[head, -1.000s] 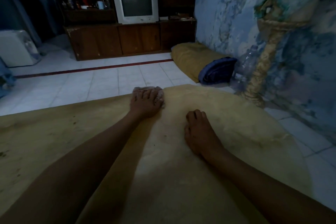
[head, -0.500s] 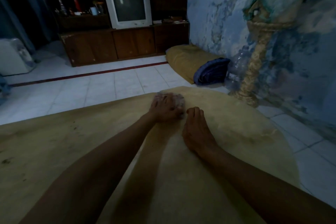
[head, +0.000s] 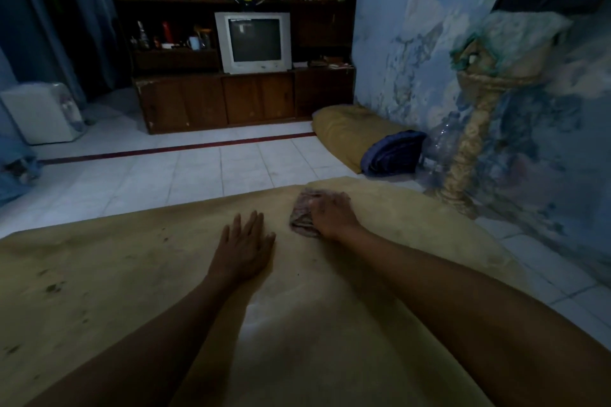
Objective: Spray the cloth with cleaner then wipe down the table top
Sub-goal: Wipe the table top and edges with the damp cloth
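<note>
Now | left hand [head: 243,249] flat, fingers spread, on table top [head: 99,274] | right hand [head: 332,213] pressing cloth [head: 302,211]

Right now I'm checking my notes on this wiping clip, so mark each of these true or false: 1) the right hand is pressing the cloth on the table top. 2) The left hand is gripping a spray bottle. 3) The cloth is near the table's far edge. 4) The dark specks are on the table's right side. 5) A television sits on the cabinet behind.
1) True: the right hand lies on the cloth, flat on the table top.
2) False: the left hand rests open and flat on the table; no spray bottle is visible.
3) True.
4) False: the dark specks are on the left side.
5) True: the television stands on the cabinet.
</note>
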